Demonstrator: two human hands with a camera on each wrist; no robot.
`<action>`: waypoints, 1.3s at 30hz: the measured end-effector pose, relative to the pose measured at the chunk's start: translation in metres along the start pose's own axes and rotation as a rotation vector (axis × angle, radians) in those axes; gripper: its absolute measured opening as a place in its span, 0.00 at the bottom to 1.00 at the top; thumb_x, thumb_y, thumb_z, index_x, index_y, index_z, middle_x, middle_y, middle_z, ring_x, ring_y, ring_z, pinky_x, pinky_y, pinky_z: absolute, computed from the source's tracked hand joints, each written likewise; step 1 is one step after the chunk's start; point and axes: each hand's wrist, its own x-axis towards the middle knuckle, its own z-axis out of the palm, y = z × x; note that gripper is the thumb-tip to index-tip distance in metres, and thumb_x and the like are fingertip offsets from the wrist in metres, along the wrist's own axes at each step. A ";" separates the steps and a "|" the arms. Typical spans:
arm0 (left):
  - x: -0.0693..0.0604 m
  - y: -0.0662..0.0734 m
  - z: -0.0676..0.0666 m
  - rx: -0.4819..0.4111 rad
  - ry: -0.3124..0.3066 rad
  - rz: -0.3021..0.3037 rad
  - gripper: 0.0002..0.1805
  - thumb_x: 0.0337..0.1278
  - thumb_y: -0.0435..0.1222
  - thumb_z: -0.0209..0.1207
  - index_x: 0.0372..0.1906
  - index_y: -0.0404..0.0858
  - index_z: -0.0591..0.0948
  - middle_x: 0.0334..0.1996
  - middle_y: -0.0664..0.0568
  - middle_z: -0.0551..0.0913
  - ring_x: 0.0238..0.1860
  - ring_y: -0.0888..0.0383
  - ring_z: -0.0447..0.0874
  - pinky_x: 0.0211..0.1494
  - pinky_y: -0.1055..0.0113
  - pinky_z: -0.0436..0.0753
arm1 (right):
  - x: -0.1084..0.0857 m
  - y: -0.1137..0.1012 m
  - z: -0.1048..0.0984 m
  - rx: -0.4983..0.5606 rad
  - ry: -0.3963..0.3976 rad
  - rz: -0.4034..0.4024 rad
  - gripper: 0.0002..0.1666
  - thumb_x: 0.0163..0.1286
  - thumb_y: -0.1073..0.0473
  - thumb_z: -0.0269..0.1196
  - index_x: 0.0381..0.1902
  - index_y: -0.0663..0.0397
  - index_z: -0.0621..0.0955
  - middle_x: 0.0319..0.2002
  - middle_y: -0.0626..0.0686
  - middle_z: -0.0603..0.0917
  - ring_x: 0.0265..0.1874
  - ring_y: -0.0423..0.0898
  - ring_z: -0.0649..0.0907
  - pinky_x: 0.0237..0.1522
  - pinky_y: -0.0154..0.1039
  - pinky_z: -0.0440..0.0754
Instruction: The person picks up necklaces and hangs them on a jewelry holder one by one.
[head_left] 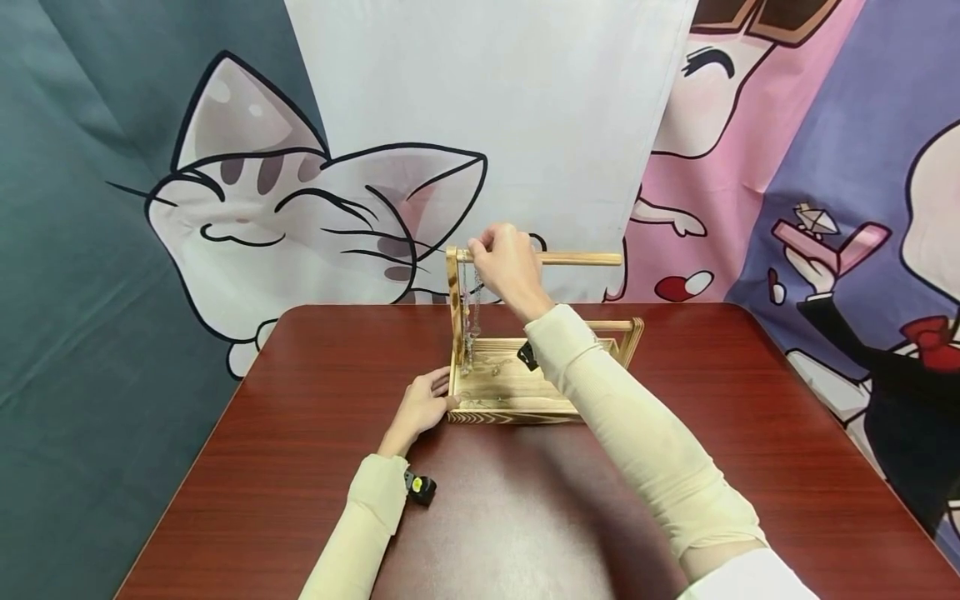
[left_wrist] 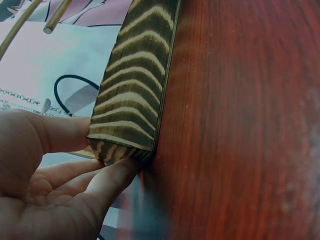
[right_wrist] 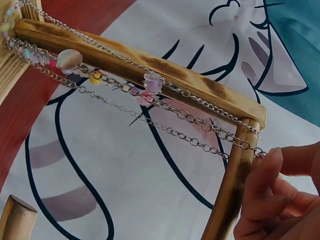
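Note:
A wooden jewelry stand (head_left: 517, 417) with a tray base, a left post and a top bar (head_left: 581, 259) stands on the table. My left hand (head_left: 422, 406) grips the tray's front left corner; in the left wrist view, the thumb and fingers lie on either side of the striped wood (left_wrist: 130, 95). Up at the bar, my right hand (head_left: 510, 262) pinches a chain of a beaded silver necklace (right_wrist: 200, 121) near the post. Another chain (right_wrist: 110, 51) hangs over the bar close beside it. Colored beads dangle low along the post, and small thin jewelry pieces lie in the tray.
A shorter, lower bar (head_left: 609, 325) rises at the stand's right side, partly behind my right sleeve. The stand sits toward the far edge of the reddish-brown table (head_left: 315, 467). Cartoon-printed cloth (head_left: 495, 92) hangs behind.

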 end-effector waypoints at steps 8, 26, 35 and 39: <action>0.000 -0.001 0.001 -0.016 0.003 -0.006 0.33 0.49 0.29 0.62 0.64 0.36 0.68 0.58 0.40 0.73 0.59 0.49 0.72 0.59 0.60 0.73 | -0.001 0.003 0.000 -0.020 -0.001 0.009 0.12 0.63 0.45 0.57 0.25 0.42 0.80 0.22 0.43 0.80 0.24 0.43 0.78 0.28 0.41 0.74; -0.001 0.000 -0.001 -0.044 -0.005 -0.006 0.34 0.48 0.28 0.62 0.64 0.35 0.67 0.58 0.40 0.73 0.59 0.49 0.72 0.58 0.61 0.74 | -0.006 0.007 0.002 -0.011 0.016 -0.024 0.13 0.63 0.45 0.58 0.25 0.43 0.80 0.20 0.44 0.79 0.20 0.43 0.75 0.22 0.39 0.71; 0.000 0.000 0.000 -0.048 -0.011 -0.007 0.34 0.49 0.28 0.62 0.64 0.35 0.67 0.58 0.40 0.73 0.59 0.50 0.72 0.58 0.60 0.74 | -0.015 0.015 0.003 0.024 0.014 -0.037 0.13 0.64 0.47 0.56 0.23 0.43 0.79 0.22 0.43 0.79 0.21 0.42 0.75 0.22 0.39 0.72; 0.000 -0.002 0.000 -0.040 -0.009 -0.005 0.33 0.49 0.28 0.62 0.65 0.35 0.67 0.58 0.40 0.73 0.59 0.49 0.72 0.57 0.60 0.75 | -0.024 0.021 0.006 0.044 0.012 -0.042 0.13 0.63 0.45 0.57 0.21 0.41 0.78 0.20 0.42 0.78 0.22 0.42 0.75 0.25 0.39 0.72</action>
